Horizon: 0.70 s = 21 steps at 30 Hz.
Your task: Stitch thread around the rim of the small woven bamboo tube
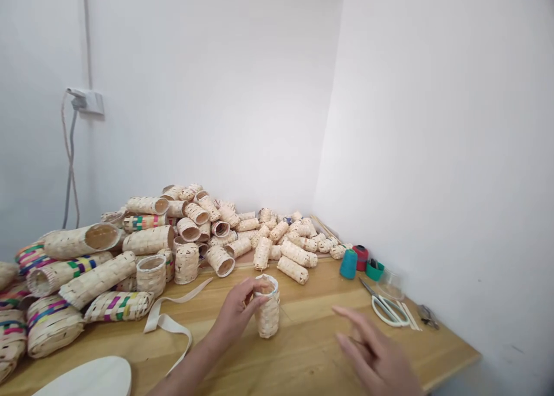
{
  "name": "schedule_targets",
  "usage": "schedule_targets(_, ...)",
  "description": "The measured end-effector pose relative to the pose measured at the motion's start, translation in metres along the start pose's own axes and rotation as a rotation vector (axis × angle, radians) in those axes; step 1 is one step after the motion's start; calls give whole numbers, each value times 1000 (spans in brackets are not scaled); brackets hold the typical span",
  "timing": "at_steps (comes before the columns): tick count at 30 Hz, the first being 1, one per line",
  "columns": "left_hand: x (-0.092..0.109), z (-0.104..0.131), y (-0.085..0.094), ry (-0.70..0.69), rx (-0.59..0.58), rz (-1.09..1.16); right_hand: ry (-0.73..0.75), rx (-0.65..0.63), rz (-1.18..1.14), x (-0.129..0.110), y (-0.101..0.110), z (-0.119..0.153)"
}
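Observation:
My left hand [242, 306] is closed on the rim of a small woven cylinder basket [268, 318], with the thumb outside and the fingers at its mouth. The basket stands upright, its pale rim edged with whitish binding. A faint thin line, perhaps thread, runs from its right side over the wood. Apart from the basket, at the lower right, my right hand [374, 355] hovers, blurred by motion. Its index finger and thumb are spread, while the other fingers curl in; whether they hold anything cannot be made out.
Woven cylinders [149, 240] are heaped at left and back, some with coloured bands. A pale strip [173, 324] lies left of my arm, near a white oval board [93, 378]. At right are a teal thread spool [348, 264], a red spool [360, 257] and scissors [389, 312].

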State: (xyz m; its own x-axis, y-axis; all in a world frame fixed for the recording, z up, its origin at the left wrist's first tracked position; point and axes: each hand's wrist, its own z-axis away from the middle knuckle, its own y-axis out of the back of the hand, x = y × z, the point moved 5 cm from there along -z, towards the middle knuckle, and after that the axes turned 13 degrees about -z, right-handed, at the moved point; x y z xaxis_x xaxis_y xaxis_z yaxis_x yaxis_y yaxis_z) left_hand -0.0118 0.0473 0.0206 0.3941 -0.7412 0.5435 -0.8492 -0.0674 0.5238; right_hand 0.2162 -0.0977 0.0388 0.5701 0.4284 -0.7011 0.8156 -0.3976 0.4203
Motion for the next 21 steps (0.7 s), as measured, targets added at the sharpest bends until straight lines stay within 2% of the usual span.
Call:
schedule_targets(3, 3, 0, -2, -18, -50, 58, -19, -119, -38, -6, -54, -40)
schedule_targets(6, 2, -2, 2, -12, -16, 82, -7, -150, -105, -5, -84, -66)
schedule_targets(11, -7, -7, 6, 42, 24, -1, 1, -190, -198, 11, -103, -79)
schedule_targets(14, -13, -7, 3, 53, 17, -35, -82, -227, -282, 25, -115, -80)
schedule_targets(17, -22, -6, -2, 85, 24, 12, -142, -274, -351, 32, -123, -85)
schedule_targets(21, -28, -5, 0, 145, 75, 123, -84, -294, -360, 29, -125, -102)
